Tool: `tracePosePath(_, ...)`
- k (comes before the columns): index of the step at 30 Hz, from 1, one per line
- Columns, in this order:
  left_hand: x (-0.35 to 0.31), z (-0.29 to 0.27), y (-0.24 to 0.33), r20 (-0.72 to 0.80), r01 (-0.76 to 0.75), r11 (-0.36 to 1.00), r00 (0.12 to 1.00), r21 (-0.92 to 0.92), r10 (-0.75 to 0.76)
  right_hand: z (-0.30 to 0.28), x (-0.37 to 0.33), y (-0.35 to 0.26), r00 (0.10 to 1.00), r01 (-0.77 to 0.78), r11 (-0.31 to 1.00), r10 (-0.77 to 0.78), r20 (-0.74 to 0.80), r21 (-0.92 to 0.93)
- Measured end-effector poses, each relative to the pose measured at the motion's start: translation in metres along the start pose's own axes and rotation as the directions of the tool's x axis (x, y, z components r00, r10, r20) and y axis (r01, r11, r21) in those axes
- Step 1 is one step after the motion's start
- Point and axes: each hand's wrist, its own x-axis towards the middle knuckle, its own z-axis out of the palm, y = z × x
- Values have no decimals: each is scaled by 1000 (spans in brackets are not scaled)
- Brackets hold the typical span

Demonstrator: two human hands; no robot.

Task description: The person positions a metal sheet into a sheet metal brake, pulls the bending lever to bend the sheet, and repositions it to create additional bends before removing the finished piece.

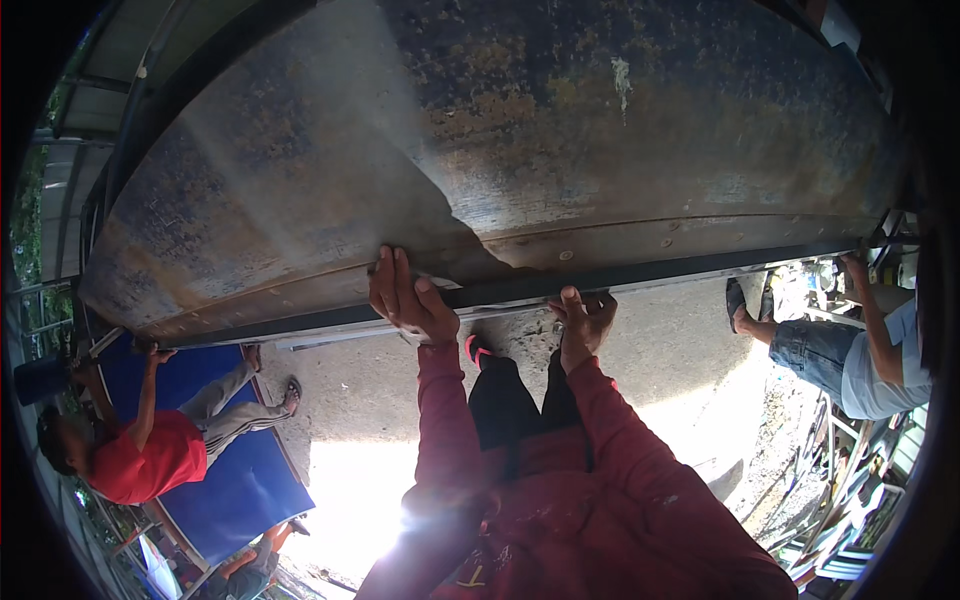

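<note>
A large, rust-stained metal plate with a line of bolt heads spans the upper view. Along its near side runs a long dark metal edge bar, and a thin pale metal strip shows just below it. My left hand lies against the bar and plate, fingers stretched upward and thumb apart. To its right, my right hand curls round the edge with the thumb on the near side; its fingertips are partly hidden. Both my arms are in red sleeves.
At the left a co-worker in a red shirt has a hand on the bar's end, beside a blue sheet. Another co-worker in denim shorts reaches to the right end. Loose metal lengths pile up at the lower right.
</note>
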Motion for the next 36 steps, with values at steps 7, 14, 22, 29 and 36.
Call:
tracePosePath(7,-5,16,-2,-169,77,991,984,111,-57,-10,-8,-19,992,71,856,-8,124,-512)
tracePosePath(14,-7,24,3,-155,47,989,988,139,-25,29,63,-48,105,823,-261,-803,586,-505)
tracePosePath(22,-11,14,-13,-159,40,986,987,162,-14,26,28,-42,308,823,-123,-723,618,-554)
tracePosePath(29,-7,27,-8,-180,44,985,984,164,-14,66,46,-24,107,816,-262,-808,580,-515)
tracePosePath(36,-9,15,-14,-165,67,986,985,151,-42,9,-16,-35,217,826,-209,-739,638,-524)
